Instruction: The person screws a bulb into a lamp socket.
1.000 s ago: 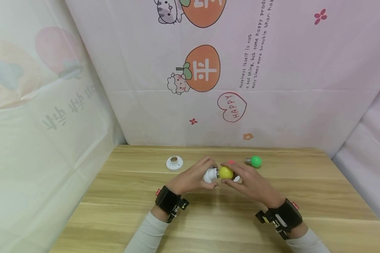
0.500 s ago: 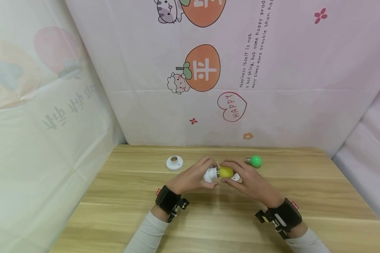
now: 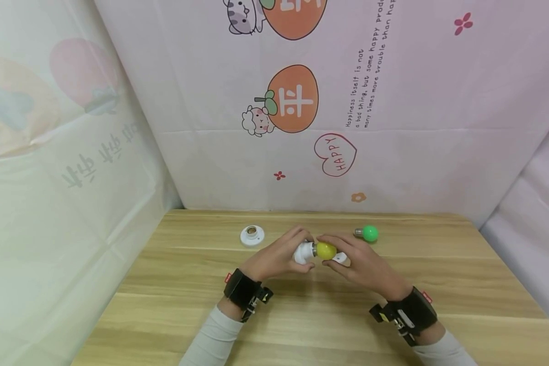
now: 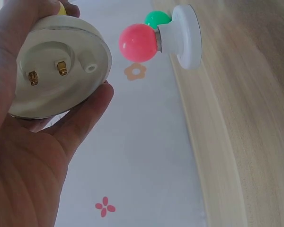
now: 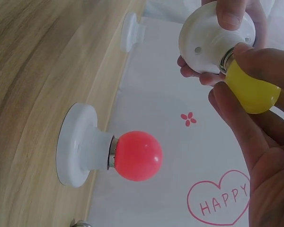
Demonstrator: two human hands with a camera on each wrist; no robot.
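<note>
My left hand (image 3: 276,257) grips a white round lamp holder (image 3: 304,253) above the table, turned on its side. Its hollow underside, with two brass screws (image 4: 62,68), faces the left wrist camera. The fingers and thumb of my right hand (image 3: 366,263) pinch a yellow light bulb (image 5: 251,90). The bulb's metal base meets the lamp holder's mouth, and a strip of thread still shows between them. Behind my right hand, a second lamp holder (image 5: 80,144) stands on the table with a red bulb (image 5: 138,156) in it; in the head view my hand hides the red bulb.
A green bulb (image 3: 370,234) lies on its side at the back right of the wooden table (image 3: 274,325). Toward the back left stands a third white lamp holder (image 3: 252,235) with no bulb in it. Printed white cloth (image 3: 210,168) hangs behind the table.
The right-hand fingers have shifted round the yellow bulb, which is turned slightly. A bit of red seen above that hand earlier is now covered. The left hand and its lamp holder stay put.
</note>
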